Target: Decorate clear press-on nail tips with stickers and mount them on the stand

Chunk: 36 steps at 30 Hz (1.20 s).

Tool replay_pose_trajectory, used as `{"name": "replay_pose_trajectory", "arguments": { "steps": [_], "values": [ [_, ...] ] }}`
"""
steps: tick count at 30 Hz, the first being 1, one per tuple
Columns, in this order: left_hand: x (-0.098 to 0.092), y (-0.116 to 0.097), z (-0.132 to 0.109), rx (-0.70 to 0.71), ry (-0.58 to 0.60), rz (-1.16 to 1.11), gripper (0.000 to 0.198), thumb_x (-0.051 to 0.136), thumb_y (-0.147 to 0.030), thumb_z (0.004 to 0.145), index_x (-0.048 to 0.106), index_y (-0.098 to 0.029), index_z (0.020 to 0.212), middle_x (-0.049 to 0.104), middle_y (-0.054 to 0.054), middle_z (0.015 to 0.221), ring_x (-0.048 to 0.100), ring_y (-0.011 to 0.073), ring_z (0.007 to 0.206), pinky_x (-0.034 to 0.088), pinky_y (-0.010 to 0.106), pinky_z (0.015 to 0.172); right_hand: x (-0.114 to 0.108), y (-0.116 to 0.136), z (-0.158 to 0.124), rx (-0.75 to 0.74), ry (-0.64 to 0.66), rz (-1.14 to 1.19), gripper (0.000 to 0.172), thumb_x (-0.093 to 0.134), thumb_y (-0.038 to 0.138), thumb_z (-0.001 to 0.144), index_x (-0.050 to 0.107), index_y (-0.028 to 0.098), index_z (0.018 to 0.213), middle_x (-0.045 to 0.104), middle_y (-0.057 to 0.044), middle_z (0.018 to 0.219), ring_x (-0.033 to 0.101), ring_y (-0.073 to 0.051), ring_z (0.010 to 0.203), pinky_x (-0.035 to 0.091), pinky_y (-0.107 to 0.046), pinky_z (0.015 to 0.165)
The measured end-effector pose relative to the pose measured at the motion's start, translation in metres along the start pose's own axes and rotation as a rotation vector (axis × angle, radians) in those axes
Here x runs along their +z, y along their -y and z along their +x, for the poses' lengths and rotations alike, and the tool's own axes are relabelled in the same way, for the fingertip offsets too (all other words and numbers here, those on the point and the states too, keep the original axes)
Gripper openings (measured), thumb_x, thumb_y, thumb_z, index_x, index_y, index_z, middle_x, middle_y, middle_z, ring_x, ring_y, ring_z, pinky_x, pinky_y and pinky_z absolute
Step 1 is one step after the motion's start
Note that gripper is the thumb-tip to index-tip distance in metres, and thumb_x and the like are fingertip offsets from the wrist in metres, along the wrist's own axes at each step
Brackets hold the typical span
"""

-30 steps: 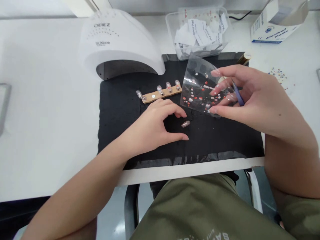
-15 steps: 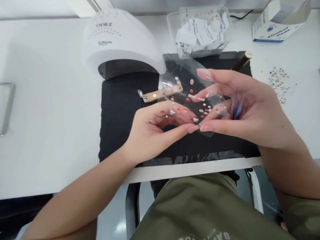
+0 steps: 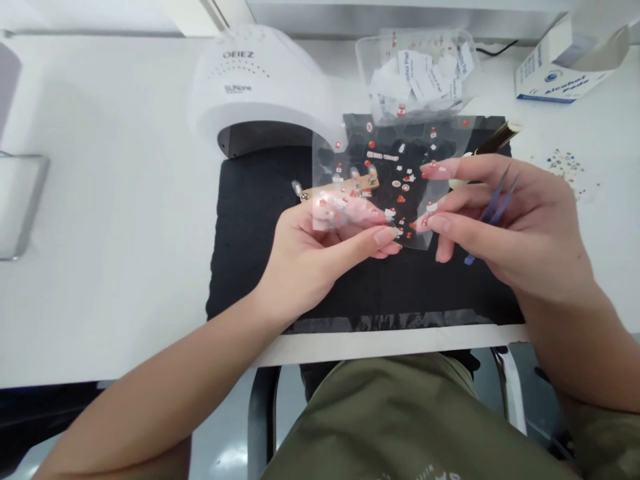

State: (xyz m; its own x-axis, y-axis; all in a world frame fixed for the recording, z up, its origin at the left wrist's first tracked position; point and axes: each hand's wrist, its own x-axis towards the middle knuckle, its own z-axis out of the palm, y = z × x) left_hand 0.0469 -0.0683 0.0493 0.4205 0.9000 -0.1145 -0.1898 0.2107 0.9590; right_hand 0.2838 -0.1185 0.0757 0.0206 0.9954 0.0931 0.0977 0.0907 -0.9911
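Note:
A clear sticker sheet (image 3: pixel 385 180) with small red and white designs is stretched between my hands. My left hand (image 3: pixel 320 250) pinches its lower edge between thumb and fingers. At the sheet's lower right, my right hand (image 3: pixel 520 220) grips it with thumb and finger. Purple tweezers (image 3: pixel 497 203) are tucked among the right hand's fingers, points up. Through the sheet shows a tan strip (image 3: pixel 320 190) bearing nail tips on metal clips, lying on the black mat (image 3: pixel 260 247) behind my left fingers.
A white nail lamp (image 3: pixel 270 80) stands at the back left. Behind the mat is a clear bin (image 3: pixel 420 73) of alcohol pads, with an open carton (image 3: pixel 565 73) to its right. Scattered gems (image 3: pixel 567 170) and brushes (image 3: pixel 500 137) lie at the right.
The sheet, folded and bunched before, is now spread flatter and more upright. My right hand has shifted right, its thumb farther from the left one. The tweezers have tilted.

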Motion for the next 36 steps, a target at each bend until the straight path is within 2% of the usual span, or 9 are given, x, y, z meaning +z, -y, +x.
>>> {"name": "replay_pose_trajectory", "arguments": {
  "steps": [5, 10, 14, 17, 20, 24, 28, 32, 36],
  "values": [
    [-0.0011, -0.003, -0.0018, 0.022, 0.048, -0.001, 0.017, 0.102, -0.035, 0.087, 0.087, -0.028, 0.092, 0.089, 0.0, 0.096, 0.087, 0.022, 0.08, 0.078, 0.04, 0.081, 0.0012, -0.0013, -0.001, 0.014, -0.031, 0.011, 0.04, 0.099, 0.031, 0.093, 0.087, 0.043, 0.129, 0.086, 0.004, 0.091, 0.07, -0.017, 0.058, 0.066, -0.037, 0.058],
    [-0.0025, -0.004, -0.0003, 0.024, 0.069, -0.022, 0.012, 0.098, -0.031, 0.09, 0.086, -0.029, 0.093, 0.089, 0.0, 0.099, 0.087, 0.0236, 0.085, 0.077, 0.045, 0.085, 0.0036, 0.0007, -0.002, 0.014, -0.055, -0.012, 0.042, 0.099, 0.028, 0.093, 0.086, 0.04, 0.131, 0.087, 0.002, 0.091, 0.073, -0.017, 0.063, 0.061, -0.032, 0.051],
    [-0.0009, -0.0069, 0.001, 0.023, 0.075, -0.001, 0.017, 0.1, -0.039, 0.089, 0.086, -0.03, 0.087, 0.087, 0.0, 0.092, 0.087, 0.0247, 0.085, 0.079, 0.046, 0.086, 0.0066, 0.0036, -0.0033, 0.007, -0.067, -0.009, 0.043, 0.101, 0.03, 0.09, 0.086, 0.036, 0.13, 0.087, 0.003, 0.089, 0.066, -0.014, 0.055, 0.057, -0.031, 0.046],
    [0.0003, -0.0083, 0.0014, 0.025, 0.081, 0.005, 0.014, 0.1, -0.036, 0.089, 0.087, -0.031, 0.084, 0.086, 0.0, 0.088, 0.086, 0.0245, 0.084, 0.078, 0.046, 0.083, 0.0073, 0.0039, -0.0045, -0.033, -0.048, -0.035, 0.042, 0.099, 0.031, 0.094, 0.086, 0.037, 0.133, 0.089, 0.002, 0.091, 0.064, -0.014, 0.052, 0.053, -0.033, 0.045],
    [-0.0002, -0.0076, 0.0011, 0.0, 0.04, -0.032, 0.013, 0.1, -0.03, 0.086, 0.087, -0.033, 0.087, 0.087, -0.002, 0.094, 0.085, 0.0226, 0.081, 0.078, 0.046, 0.083, 0.0066, 0.0022, -0.0057, -0.047, -0.033, -0.05, 0.043, 0.098, 0.034, 0.096, 0.085, 0.041, 0.137, 0.09, 0.001, 0.096, 0.072, -0.018, 0.06, 0.05, -0.033, 0.043],
    [-0.003, -0.0052, 0.0009, -0.007, 0.022, -0.022, 0.015, 0.101, -0.032, 0.086, 0.086, -0.035, 0.088, 0.087, -0.003, 0.092, 0.085, 0.0222, 0.078, 0.078, 0.045, 0.079, 0.0045, -0.0006, -0.007, -0.091, 0.009, -0.027, 0.047, 0.096, 0.036, 0.096, 0.083, 0.045, 0.14, 0.091, 0.001, 0.101, 0.081, -0.023, 0.071, 0.048, -0.033, 0.04],
    [-0.0039, -0.0041, 0.0015, 0.002, 0.02, -0.011, 0.014, 0.101, -0.038, 0.086, 0.088, -0.035, 0.09, 0.087, -0.003, 0.088, 0.084, 0.0224, 0.076, 0.077, 0.045, 0.078, 0.0031, 0.0008, -0.0085, -0.09, -0.007, -0.082, 0.044, 0.093, 0.034, 0.1, 0.083, 0.046, 0.141, 0.091, 0.001, 0.105, 0.074, -0.019, 0.06, 0.05, -0.034, 0.041],
    [-0.0032, -0.0038, 0.002, 0.012, 0.007, -0.003, 0.016, 0.103, -0.037, 0.083, 0.088, -0.035, 0.087, 0.087, -0.002, 0.09, 0.084, 0.0233, 0.079, 0.079, 0.046, 0.08, 0.0033, 0.0032, -0.0091, -0.099, -0.015, -0.09, 0.044, 0.093, 0.034, 0.099, 0.083, 0.046, 0.14, 0.091, 0.002, 0.102, 0.076, -0.019, 0.063, 0.052, -0.034, 0.042],
    [-0.0035, -0.0029, 0.0014, 0.027, 0.043, -0.036, 0.014, 0.102, -0.035, 0.088, 0.088, -0.035, 0.089, 0.087, -0.003, 0.093, 0.086, 0.0227, 0.084, 0.08, 0.046, 0.084, 0.0059, 0.0034, -0.0074, -0.081, -0.032, -0.057, 0.041, 0.093, 0.03, 0.099, 0.085, 0.044, 0.136, 0.089, 0.006, 0.093, 0.066, -0.014, 0.052, 0.065, -0.036, 0.054]
  ]
}}
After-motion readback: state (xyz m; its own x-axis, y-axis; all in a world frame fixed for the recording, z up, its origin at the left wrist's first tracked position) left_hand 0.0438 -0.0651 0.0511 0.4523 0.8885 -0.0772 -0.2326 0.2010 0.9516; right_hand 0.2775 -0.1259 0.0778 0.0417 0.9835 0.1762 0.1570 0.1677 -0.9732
